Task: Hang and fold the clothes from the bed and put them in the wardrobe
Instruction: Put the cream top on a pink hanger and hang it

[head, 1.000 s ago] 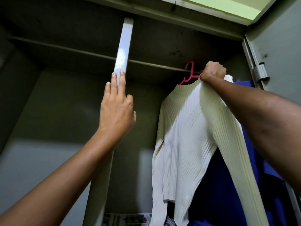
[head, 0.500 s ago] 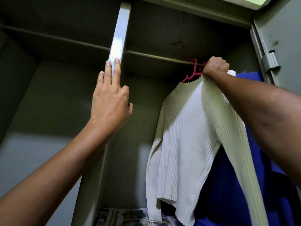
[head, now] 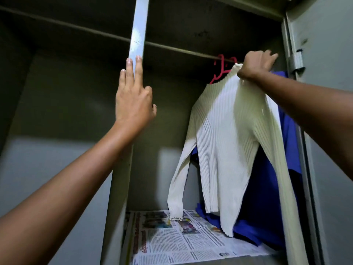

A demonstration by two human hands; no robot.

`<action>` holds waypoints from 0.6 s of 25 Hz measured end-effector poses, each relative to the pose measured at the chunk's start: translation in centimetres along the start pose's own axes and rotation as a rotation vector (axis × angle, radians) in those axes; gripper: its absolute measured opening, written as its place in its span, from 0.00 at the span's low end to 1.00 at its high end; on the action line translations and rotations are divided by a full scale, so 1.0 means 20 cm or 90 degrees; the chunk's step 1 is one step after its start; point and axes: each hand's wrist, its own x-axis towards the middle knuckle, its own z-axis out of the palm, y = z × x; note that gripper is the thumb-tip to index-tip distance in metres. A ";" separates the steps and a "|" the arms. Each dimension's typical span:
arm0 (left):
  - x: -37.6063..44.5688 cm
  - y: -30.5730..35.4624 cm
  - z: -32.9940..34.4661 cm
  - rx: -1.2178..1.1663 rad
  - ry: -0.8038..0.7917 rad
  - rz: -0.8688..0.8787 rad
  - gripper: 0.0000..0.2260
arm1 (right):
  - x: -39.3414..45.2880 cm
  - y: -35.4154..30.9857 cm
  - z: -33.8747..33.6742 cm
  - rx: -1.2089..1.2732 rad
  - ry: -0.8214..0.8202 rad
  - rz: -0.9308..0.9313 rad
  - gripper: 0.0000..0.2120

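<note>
A cream ribbed long-sleeved top [head: 225,134] hangs on a red hanger [head: 219,70] from the wardrobe rail [head: 172,48] at the right. My right hand [head: 256,64] grips the top's shoulder and the hanger up by the rail. Behind the top hangs a blue garment [head: 267,197], mostly hidden. My left hand [head: 133,94] rests with straight fingers against the wardrobe's pale central post [head: 138,25]. Both forearms reach up into the wardrobe.
Newspaper [head: 183,240] lines the shelf under the hanging clothes. The grey metal door [head: 324,54] with its hinge stands at the right edge. The left compartment behind the post is dark, with the rail running across it.
The view has tilted downward, bringing the newspaper-lined shelf into sight. My right hand has slid slightly right along the rail with the hanger. My left hand stays on the post.
</note>
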 end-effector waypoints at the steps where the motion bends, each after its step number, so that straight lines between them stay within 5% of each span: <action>1: 0.00 0.00 0.00 -0.003 -0.003 -0.002 0.15 | -0.04 0.00 -0.02 0.031 0.012 0.027 0.21; 5: -0.02 0.00 -0.04 -0.015 -0.019 0.000 0.14 | -0.36 0.07 -0.15 0.263 0.026 0.160 0.39; 9: -0.05 -0.02 -0.07 -0.018 -0.039 0.013 0.13 | -0.96 0.25 -0.09 0.403 -0.109 0.254 0.51; 12: -0.09 -0.01 -0.08 -0.019 -0.049 0.019 0.12 | -1.50 0.45 0.05 0.325 -0.259 0.282 0.49; 15: -0.10 0.00 -0.09 -0.016 -0.045 0.013 0.11 | -1.92 0.69 0.15 0.212 -0.437 0.282 0.33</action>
